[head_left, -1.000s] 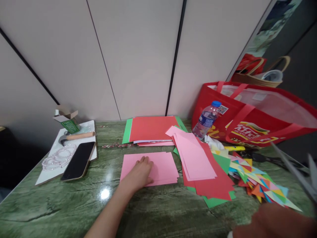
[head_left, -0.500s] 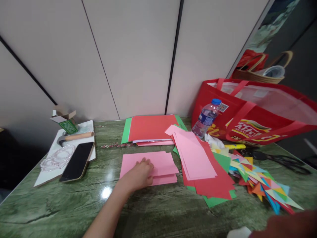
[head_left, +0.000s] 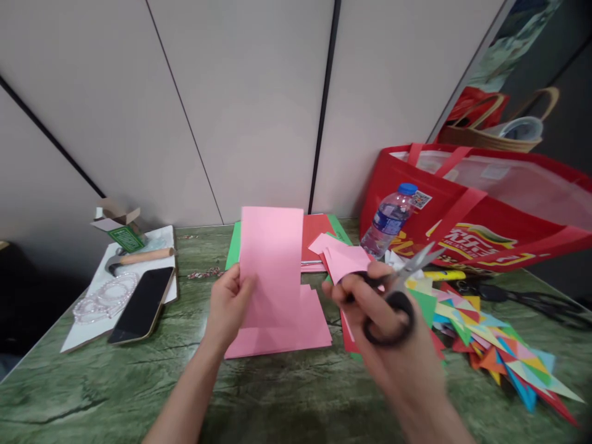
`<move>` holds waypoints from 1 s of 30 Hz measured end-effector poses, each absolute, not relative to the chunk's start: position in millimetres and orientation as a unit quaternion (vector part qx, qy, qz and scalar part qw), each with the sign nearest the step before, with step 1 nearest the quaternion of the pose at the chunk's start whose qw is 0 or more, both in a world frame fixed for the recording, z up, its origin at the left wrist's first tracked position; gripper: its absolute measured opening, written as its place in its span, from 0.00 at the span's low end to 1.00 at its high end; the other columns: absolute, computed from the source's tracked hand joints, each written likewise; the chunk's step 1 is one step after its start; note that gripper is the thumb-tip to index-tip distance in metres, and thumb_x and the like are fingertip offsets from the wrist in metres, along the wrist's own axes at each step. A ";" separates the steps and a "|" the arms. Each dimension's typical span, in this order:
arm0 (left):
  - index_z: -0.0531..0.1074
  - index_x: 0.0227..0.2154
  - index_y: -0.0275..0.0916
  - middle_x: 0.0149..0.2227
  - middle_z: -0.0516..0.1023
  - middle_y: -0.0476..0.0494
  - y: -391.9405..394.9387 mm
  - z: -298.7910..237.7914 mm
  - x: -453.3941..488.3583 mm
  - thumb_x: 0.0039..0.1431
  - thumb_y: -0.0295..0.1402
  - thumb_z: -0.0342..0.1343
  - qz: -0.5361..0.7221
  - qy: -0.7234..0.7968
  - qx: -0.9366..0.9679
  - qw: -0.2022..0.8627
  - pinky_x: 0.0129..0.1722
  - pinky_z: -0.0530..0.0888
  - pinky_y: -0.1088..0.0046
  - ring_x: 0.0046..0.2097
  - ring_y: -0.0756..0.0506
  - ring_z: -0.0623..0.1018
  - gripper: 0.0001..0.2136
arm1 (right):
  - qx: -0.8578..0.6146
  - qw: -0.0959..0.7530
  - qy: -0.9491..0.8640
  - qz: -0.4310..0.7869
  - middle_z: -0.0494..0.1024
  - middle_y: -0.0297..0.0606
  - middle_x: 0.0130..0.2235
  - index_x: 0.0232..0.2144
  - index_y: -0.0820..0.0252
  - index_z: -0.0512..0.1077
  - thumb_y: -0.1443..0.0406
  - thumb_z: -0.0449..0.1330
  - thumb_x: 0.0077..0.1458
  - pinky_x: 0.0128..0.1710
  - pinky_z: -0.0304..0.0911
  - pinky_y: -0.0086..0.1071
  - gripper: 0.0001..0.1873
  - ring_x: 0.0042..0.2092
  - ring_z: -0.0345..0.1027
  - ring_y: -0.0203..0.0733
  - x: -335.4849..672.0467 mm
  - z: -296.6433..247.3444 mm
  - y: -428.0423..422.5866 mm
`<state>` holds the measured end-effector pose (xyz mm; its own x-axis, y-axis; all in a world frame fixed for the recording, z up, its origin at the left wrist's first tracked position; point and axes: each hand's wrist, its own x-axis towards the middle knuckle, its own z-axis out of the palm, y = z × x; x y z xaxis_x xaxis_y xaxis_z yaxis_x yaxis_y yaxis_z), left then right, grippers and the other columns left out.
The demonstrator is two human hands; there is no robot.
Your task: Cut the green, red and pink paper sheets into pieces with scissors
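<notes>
My left hand (head_left: 231, 302) pinches a pink sheet of paper (head_left: 272, 265) by its left edge, thumb in front, and holds it upright above the table. Below it lies a stack of pink paper (head_left: 309, 327). My right hand (head_left: 383, 333) grips black-handled scissors (head_left: 401, 314), fingers in the loops, with the parted blades pointing up and right, away from the sheet. Behind the right hand are pink strips (head_left: 345, 259) on red and green paper, partly hidden by the hand. More red and green sheets (head_left: 319, 231) lie against the wall.
At left, a phone (head_left: 143, 305), a sickle-like tool (head_left: 145, 256), beads and a small green box (head_left: 124, 231) rest around a white board. At right are a water bottle (head_left: 391, 222), a red bag (head_left: 462, 209), colourful paper scraps (head_left: 499, 345) and another black pair of scissors (head_left: 531, 299).
My left hand has lifted a pink sheet off the stack and turned it upright. My right hand has come in from the lower right with the scissors.
</notes>
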<state>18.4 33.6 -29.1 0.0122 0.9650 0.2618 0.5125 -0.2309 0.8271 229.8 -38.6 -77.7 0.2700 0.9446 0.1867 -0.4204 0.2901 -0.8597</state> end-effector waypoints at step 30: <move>0.74 0.38 0.37 0.33 0.79 0.35 19.7 -52.4 25.1 0.25 0.70 0.40 0.472 0.358 0.431 0.680 0.35 0.71 0.57 0.42 0.30 0.74 0.46 | -0.399 0.525 -0.357 0.661 0.63 0.24 0.21 0.21 0.60 0.63 0.69 0.70 0.28 0.25 0.51 0.25 0.19 0.24 0.56 0.30 190.7 -67.2 17.2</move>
